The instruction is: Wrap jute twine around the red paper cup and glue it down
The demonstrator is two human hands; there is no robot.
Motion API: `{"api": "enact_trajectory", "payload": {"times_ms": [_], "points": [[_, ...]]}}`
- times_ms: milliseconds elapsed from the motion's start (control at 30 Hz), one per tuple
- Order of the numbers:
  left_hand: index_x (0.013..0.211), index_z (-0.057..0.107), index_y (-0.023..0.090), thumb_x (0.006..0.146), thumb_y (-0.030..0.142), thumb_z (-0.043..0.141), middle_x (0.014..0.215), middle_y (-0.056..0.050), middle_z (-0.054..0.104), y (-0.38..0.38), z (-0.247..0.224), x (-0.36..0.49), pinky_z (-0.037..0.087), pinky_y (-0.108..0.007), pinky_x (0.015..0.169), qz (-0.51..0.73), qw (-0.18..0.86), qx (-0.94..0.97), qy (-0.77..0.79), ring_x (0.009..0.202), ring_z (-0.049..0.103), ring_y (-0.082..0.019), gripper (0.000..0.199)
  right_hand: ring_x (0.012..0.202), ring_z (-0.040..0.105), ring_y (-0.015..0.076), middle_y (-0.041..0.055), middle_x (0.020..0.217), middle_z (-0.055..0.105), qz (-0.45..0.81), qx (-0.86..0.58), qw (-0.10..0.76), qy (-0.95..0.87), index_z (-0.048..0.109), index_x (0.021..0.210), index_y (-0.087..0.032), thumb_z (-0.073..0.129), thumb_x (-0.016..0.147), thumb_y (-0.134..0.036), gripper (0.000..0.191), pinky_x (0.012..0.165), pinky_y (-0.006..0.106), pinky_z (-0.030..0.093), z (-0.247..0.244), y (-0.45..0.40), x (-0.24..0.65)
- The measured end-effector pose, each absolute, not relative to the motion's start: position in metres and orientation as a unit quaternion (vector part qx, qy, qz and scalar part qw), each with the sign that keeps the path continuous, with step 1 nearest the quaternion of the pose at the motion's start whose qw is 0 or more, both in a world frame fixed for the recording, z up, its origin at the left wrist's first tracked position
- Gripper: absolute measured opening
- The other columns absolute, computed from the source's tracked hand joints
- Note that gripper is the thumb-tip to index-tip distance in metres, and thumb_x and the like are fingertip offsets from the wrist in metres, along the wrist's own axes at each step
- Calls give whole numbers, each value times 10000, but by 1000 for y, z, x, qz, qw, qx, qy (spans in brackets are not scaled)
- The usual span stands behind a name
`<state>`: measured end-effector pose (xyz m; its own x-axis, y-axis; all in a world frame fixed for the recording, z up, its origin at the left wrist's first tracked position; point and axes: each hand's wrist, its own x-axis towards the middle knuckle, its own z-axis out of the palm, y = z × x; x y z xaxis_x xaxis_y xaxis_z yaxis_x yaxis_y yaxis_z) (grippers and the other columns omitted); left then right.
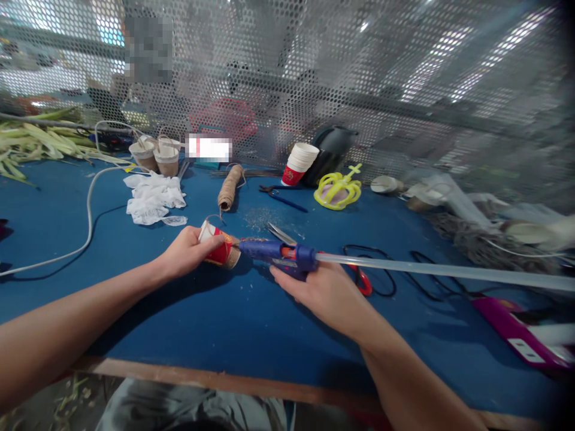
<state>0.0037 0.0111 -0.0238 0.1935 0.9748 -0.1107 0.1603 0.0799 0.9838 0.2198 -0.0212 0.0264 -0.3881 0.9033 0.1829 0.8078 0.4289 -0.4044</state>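
Observation:
My left hand (191, 248) is closed around a red and white paper cup (216, 254), tilted on its side. Brown twine wraps the cup's right-hand end, and a strand loops up from it. In my right hand (317, 290) is a blue hot glue gun (269, 251), its nozzle at the twine-wrapped part of the cup. A long translucent glue stick (431, 268) runs out of its back toward the right. Scissors (281, 233) with red handles lie partly hidden behind the gun. Just beyond the cup rests a roll of twine (230, 188).
White gloves (153, 197), two twine-wrapped cups (167, 160) and corn husks (45, 140) lie on the left. Pliers (283, 196), stacked paper cups (300, 163) and a yellow crown (338, 190) are at the back. A purple device (516, 332) and black cord (381, 281) occupy the right.

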Motion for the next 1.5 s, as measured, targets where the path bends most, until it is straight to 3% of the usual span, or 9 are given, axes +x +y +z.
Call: {"api": "enact_trajectory", "payload": {"times_ms": [300,567,1000,1300,1500], "points": [[649,619,79,690,424,546,530,9,514,9,-27,2,321,-204,476,365,491,613,500,490,391,-83,354,500,536,150,-32,429,504,177,-527,208,-805,524,589,-208,504,760,-274,184,531,259,399,26,-19,222],[655,617,84,721,451,508,557,-5,527,9,-28,1,349,-214,498,353,479,635,492,504,412,-96,388,473,519,128,-31,461,542,200,-530,197,-800,524,584,-196,516,762,-291,202,524,249,401,28,-22,223],[513,444,147,780,440,442,496,42,332,7,-28,-2,212,-208,421,327,425,698,475,467,247,-68,397,409,494,113,-48,381,484,242,-542,192,-781,529,520,-195,520,760,-275,253,455,227,392,33,-21,223],[488,369,171,768,413,431,492,48,283,5,-27,-1,208,-206,425,321,384,729,468,473,228,-70,376,352,482,100,-55,354,457,293,-571,200,-740,498,508,-187,523,749,-264,255,414,204,395,33,-17,220],[507,405,162,783,420,416,495,41,312,5,-27,0,217,-209,425,314,398,727,463,474,242,-73,378,342,462,89,-60,347,458,314,-559,199,-741,504,512,-191,525,751,-270,252,404,192,400,37,-19,223]]}}
